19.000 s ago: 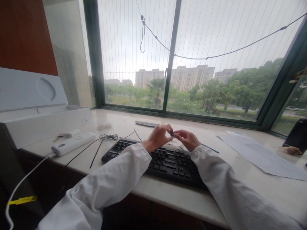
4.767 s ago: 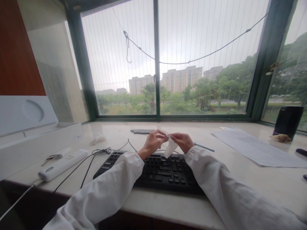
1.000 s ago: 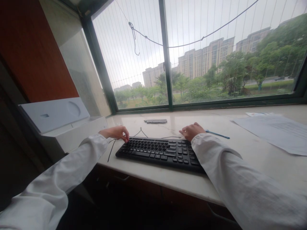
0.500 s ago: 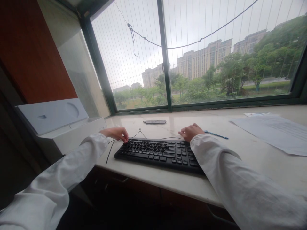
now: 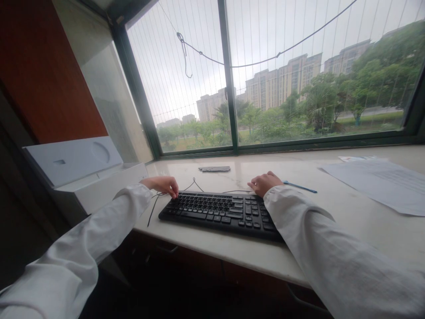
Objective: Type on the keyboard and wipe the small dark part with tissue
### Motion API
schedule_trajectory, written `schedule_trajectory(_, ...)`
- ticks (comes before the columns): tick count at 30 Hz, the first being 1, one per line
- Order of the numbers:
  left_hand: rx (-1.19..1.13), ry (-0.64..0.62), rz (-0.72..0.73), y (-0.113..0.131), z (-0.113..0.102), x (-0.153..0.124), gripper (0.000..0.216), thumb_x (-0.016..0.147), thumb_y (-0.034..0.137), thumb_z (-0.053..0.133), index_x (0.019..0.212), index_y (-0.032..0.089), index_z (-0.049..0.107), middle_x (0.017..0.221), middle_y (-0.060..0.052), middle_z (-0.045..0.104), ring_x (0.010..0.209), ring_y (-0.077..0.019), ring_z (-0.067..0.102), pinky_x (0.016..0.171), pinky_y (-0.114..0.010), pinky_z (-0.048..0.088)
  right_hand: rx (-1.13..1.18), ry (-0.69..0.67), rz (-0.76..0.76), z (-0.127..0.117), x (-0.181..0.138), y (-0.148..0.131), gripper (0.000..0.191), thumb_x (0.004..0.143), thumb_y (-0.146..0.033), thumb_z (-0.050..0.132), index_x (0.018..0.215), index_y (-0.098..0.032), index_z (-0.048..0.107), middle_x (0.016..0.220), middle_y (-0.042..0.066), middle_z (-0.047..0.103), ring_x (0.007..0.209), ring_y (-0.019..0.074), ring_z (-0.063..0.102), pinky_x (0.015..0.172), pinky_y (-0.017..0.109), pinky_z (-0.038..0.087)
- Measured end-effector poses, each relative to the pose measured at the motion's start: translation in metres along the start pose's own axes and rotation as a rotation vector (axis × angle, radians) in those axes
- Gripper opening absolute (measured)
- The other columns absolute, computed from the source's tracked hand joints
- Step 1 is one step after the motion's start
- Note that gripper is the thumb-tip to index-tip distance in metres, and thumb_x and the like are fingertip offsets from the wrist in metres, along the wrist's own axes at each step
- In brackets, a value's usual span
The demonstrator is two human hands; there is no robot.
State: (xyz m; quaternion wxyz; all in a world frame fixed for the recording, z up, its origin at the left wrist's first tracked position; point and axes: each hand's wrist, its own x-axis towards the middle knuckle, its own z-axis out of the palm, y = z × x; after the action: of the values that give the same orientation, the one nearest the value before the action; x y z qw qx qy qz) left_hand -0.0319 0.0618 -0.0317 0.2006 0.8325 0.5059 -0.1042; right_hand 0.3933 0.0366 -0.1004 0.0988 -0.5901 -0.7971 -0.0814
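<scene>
Box (image 5: 96, 190) L of kbd (image 5: 212, 213), papers (image 5: 372, 181) R.

This looks like a desk spot in a home or an office (which of the two is hard to tell): a pale countertop (image 5: 345, 230) with a keyboard (image 5: 202, 210) mid-frame, printed paper (image 5: 378, 184) at right, a drawer handle (image 5: 168, 250) below, and a wide window (image 5: 231, 88) above showing tall buildings (image 5: 285, 80) and trees (image 5: 318, 104).

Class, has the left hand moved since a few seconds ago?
Yes, leftward: the left hand, earlier almost below the middle window post, is now well left of it, at the left end of the keyboard.
</scene>
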Motion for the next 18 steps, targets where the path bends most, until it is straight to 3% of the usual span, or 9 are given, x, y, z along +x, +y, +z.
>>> schedule_trajectory(7, 0.031, 0.030, 0.013, -0.0008, 0.0032, -0.0024, 0.025, 0.070, 0.041, 0.073, 0.082, 0.019, 0.077, 0.063, -0.002, 0.066, 0.050, -0.0101, 0.047, 0.050, -0.021, 0.035, 0.011, -0.007, -0.001, -0.0014, -0.0003, -0.0003, 0.044, 0.094, -0.042, 0.036, 0.084, -0.022, 0.074, 0.091, 0.010, 0.075, 0.089, 0.0225, 0.065, 0.092, 0.039, 0.031)
schedule_trajectory(13, 0.086, 0.185, 0.058, -0.0048, 0.0078, -0.0032, 0.028, 0.064, 0.039, 0.080, 0.085, 0.022, 0.073, 0.091, -0.002, 0.068, 0.079, -0.0151, 0.057, 0.067, -0.021, 0.039, -0.002, -0.003, 0.008, 0.0009, 0.0006, 0.0006, 0.043, 0.094, -0.042, 0.036, 0.087, -0.023, 0.074, 0.092, 0.010, 0.075, 0.090, 0.0228, 0.066, 0.092, 0.039, 0.032)
schedule_trajectory(18, 0.098, 0.177, 0.031, 0.0037, 0.0098, -0.0059, 0.028, 0.065, 0.042, 0.078, 0.077, 0.018, 0.068, 0.072, 0.002, 0.057, 0.066, -0.0122, 0.052, 0.060, -0.021, 0.035, 0.003, -0.013, 0.003, 0.0007, 0.0011, 0.0005, 0.043, 0.094, -0.042, 0.037, 0.086, -0.023, 0.074, 0.093, 0.010, 0.075, 0.091, 0.0228, 0.065, 0.092, 0.039, 0.031)
